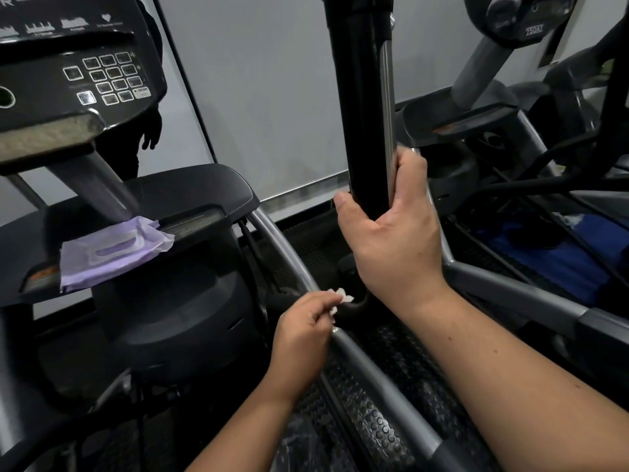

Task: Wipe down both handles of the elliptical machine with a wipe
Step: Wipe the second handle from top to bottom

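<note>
A black upright handle (364, 107) of the elliptical machine rises through the middle of the view, with a silver strip down its right side. My right hand (391, 233) grips this handle low down, thumb on the left and fingers wrapped round the right. Below and to the left, my left hand (303, 332) pinches a small crumpled white wipe (340, 299) between its fingertips, close to the base of the handle and just above a grey frame tube (371, 362). Whether the wipe touches the machine is unclear.
A purple pack of wipes (112, 250) lies on the black shroud (190, 185) at left, under the console with its keypad (105, 78). A second machine (510, 107) crowds the right side. Studded black pedal surface (377, 427) lies below. A mirror behind reflects a person.
</note>
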Demonstrator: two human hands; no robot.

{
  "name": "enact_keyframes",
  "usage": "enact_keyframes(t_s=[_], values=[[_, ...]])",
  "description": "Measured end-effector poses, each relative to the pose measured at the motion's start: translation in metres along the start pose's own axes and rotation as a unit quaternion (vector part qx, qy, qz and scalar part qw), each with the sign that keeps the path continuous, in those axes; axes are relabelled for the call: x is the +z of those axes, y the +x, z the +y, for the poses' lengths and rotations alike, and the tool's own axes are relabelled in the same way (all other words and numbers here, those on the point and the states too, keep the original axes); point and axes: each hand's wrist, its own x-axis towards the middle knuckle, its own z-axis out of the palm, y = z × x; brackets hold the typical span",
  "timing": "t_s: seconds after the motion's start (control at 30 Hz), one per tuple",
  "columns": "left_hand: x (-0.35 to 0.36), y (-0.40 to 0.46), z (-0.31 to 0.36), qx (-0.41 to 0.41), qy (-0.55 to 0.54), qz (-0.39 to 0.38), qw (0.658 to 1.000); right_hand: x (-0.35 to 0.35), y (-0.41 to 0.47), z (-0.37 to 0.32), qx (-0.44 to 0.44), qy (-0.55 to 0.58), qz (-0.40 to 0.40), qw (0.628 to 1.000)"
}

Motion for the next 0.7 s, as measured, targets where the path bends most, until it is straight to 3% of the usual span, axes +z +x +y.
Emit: enact_keyframes(t_s=[0.1, 0.27, 0.33, 0.4, 0.5, 0.63, 0.7], values=[[-0.007, 0.011, -0.013, -0.065, 0.047, 0.039, 0.996, -0.001, -0.001, -0.002, 0.000, -0.002, -0.004, 1.000], [-0.003, 0.004, 0.006, 0.031, 0.034, -0.031, 0.998, -0.001, -0.001, -0.002, 0.002, -0.005, -0.008, 1.000], [-0.010, 0.018, 0.003, -0.034, 0.082, -0.040, 0.995, -0.001, -0.001, -0.003, 0.005, -0.001, -0.006, 1.000], [-0.015, 0.032, 0.010, -0.063, 0.132, -0.093, 0.985, -0.002, -0.001, -0.003, 0.005, 0.001, -0.008, 1.000], [-0.007, 0.036, 0.036, 0.022, 0.147, -0.222, 0.964, -0.002, -0.001, -0.003, -0.001, -0.003, -0.010, 1.000], [-0.008, 0.059, 0.047, -0.043, 0.237, -0.274, 0.931, -0.002, -0.001, -0.002, 0.001, -0.005, -0.008, 1.000], [-0.003, 0.065, 0.045, -0.022, 0.236, -0.295, 0.926, -0.002, -0.001, -0.001, 0.003, -0.006, -0.007, 1.000]])
